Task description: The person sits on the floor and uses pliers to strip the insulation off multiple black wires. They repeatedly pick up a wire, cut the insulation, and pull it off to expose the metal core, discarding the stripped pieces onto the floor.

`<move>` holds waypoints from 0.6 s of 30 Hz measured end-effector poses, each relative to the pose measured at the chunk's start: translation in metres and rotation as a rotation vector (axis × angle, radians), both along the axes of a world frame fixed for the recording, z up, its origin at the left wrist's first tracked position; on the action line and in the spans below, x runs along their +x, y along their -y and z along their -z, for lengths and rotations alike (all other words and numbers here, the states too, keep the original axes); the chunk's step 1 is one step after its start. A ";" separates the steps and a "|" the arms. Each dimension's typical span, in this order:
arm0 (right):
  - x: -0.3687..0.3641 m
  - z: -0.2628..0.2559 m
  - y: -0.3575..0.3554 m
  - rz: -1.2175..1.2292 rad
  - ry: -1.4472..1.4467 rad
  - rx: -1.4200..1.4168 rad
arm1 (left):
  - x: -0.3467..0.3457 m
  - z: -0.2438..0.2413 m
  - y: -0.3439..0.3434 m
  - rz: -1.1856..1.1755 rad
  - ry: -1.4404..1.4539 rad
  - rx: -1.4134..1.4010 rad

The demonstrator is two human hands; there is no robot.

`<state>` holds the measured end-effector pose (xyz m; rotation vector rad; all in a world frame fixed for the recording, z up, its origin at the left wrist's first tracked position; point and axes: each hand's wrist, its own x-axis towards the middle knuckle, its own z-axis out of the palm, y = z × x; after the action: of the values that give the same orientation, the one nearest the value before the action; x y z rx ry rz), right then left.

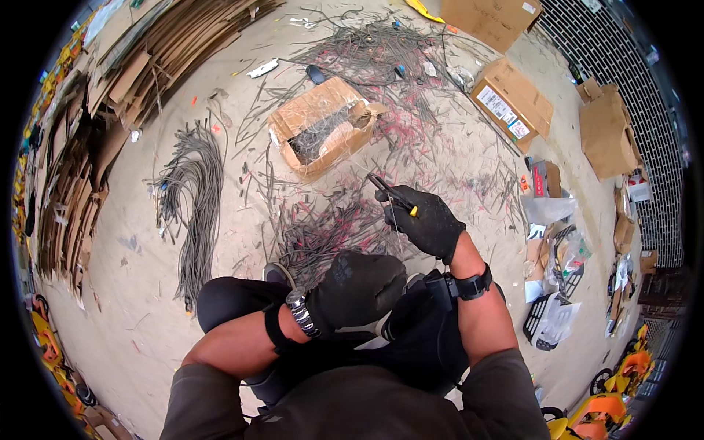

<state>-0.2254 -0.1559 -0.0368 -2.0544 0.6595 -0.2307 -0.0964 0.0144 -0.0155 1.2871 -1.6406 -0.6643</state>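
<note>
My right hand point(426, 220), in a black glove, grips a pair of pliers or cutters point(378, 182) with a black-and-yellow handle. Their jaws point up and left toward an open cardboard box point(313, 110) that holds a tangle of fine wire point(324, 135). A thin pale strand point(394, 220) passes by the right hand, down toward my left hand. My left hand point(357, 289), gloved too, is curled above my lap; its fingertips are turned out of sight, so what it holds is hidden. Between my feet and the box lies a heap of cut grey and red wire pieces point(330, 234).
A bundle of long grey cables point(201, 220) lies on the left. Beyond the box spreads another wire heap point(379, 52). Stacked flattened cardboard point(159, 66) lines the left side. Cartons point(511, 104) and black plastic grilles point(542, 324) stand or lie on the right.
</note>
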 end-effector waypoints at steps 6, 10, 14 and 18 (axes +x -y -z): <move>0.001 0.000 0.005 0.054 -0.037 0.142 | -0.008 -0.005 -0.008 0.099 -0.046 0.030; -0.001 0.002 0.008 0.072 -0.056 0.200 | -0.010 -0.009 -0.011 0.118 -0.014 0.075; 0.000 0.008 0.009 0.069 -0.043 0.200 | -0.011 -0.003 -0.012 0.134 0.000 0.033; 0.002 0.007 0.011 0.063 -0.063 0.156 | -0.015 0.001 -0.016 0.172 -0.006 -0.011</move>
<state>-0.2238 -0.1671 -0.0436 -1.9000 0.7578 -0.1463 -0.1112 0.0301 -0.0162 1.1435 -1.7610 -0.7613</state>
